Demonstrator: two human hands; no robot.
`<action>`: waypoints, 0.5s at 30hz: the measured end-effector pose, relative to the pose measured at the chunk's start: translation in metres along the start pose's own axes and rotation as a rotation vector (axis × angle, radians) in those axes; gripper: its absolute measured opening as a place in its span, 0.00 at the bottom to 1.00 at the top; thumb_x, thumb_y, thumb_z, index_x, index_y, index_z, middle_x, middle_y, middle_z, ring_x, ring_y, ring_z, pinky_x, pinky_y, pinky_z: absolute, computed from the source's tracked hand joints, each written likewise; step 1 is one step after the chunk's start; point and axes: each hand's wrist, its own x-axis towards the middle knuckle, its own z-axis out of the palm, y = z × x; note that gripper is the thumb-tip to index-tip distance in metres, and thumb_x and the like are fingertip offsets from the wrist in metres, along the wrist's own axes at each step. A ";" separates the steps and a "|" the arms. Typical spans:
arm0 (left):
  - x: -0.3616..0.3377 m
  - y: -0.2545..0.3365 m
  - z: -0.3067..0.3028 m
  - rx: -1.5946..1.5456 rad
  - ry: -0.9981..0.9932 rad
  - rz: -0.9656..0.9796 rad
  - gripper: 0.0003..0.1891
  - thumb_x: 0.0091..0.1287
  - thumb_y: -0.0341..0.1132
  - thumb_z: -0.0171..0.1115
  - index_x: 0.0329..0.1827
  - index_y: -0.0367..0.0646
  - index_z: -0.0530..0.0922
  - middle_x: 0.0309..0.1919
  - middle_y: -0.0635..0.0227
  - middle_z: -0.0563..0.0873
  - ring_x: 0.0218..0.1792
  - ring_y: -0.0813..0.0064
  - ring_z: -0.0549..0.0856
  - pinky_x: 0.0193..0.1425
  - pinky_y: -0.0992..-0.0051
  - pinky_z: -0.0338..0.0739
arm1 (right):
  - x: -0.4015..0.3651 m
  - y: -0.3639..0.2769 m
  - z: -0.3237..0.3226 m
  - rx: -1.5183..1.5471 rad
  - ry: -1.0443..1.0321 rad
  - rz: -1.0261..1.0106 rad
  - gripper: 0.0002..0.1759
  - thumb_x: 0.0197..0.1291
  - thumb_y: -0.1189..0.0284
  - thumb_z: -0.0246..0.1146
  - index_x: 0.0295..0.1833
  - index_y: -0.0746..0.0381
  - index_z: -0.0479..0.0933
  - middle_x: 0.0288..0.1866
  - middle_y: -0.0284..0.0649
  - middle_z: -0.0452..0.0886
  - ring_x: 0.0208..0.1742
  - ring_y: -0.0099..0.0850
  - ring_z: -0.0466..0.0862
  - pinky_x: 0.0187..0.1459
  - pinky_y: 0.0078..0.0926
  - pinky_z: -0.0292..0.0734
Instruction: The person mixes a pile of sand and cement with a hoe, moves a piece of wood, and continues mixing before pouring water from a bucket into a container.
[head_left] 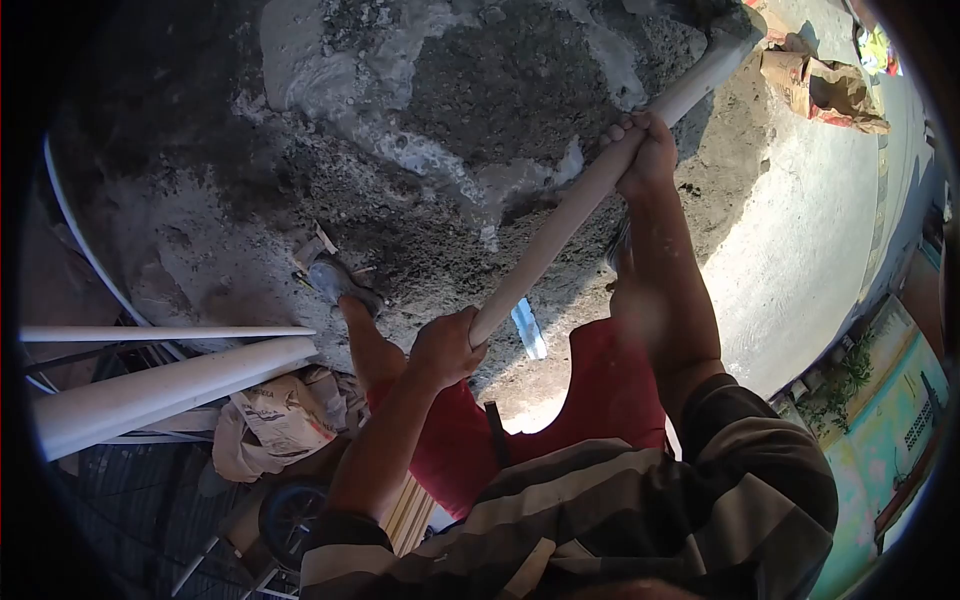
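A hoe with a thick wooden handle (560, 228) runs slantwise across the view, from low in the middle to the upper right. Its dark metal head (735, 25) is partly cut off by the top edge. Near the butt end, my left hand (447, 347) is wrapped round the handle. My right hand (647, 155) grips it farther up, closer to the head. Below the tool lies a mound of grey, wet-looking mortar mix (500, 95), with paler slurry round a darker, gritty middle.
Two white pipes (180, 385) jut in from the left beside crumpled paper sacks (280, 420). A wheel (292, 512) sits below them. An opened paper bag (825, 92) lies at upper right. My shoe (340, 283) stands at the mix's edge, and a blue scrap (528, 330) lies between my legs.
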 end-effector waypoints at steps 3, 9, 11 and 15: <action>0.039 0.017 -0.032 0.026 0.050 -0.018 0.18 0.55 0.37 0.65 0.48 0.40 0.76 0.32 0.52 0.85 0.36 0.52 0.85 0.44 0.58 0.79 | 0.064 -0.003 -0.006 -0.064 0.098 -0.015 0.04 0.56 0.74 0.53 0.37 0.61 0.67 0.27 0.37 0.69 0.28 0.32 0.73 0.31 0.33 0.75; 0.019 -0.048 -0.047 0.086 0.054 -0.169 0.19 0.53 0.36 0.67 0.46 0.37 0.76 0.30 0.49 0.84 0.37 0.50 0.85 0.43 0.58 0.77 | 0.099 0.140 -0.003 -0.045 0.172 0.236 0.04 0.57 0.73 0.55 0.35 0.62 0.68 0.28 0.38 0.70 0.28 0.34 0.74 0.31 0.36 0.75; 0.001 -0.087 -0.040 0.157 0.074 -0.209 0.19 0.53 0.36 0.67 0.46 0.37 0.76 0.29 0.49 0.84 0.37 0.51 0.84 0.42 0.59 0.77 | 0.083 0.183 -0.004 0.038 0.113 0.302 0.05 0.54 0.74 0.56 0.35 0.62 0.68 0.28 0.38 0.70 0.28 0.35 0.74 0.33 0.38 0.74; -0.045 -0.162 0.024 0.232 0.247 -0.061 0.15 0.51 0.36 0.68 0.39 0.38 0.79 0.26 0.54 0.82 0.34 0.52 0.83 0.41 0.64 0.76 | 0.017 0.198 0.000 0.067 0.058 0.377 0.06 0.50 0.76 0.56 0.35 0.61 0.68 0.28 0.38 0.69 0.29 0.36 0.73 0.35 0.38 0.73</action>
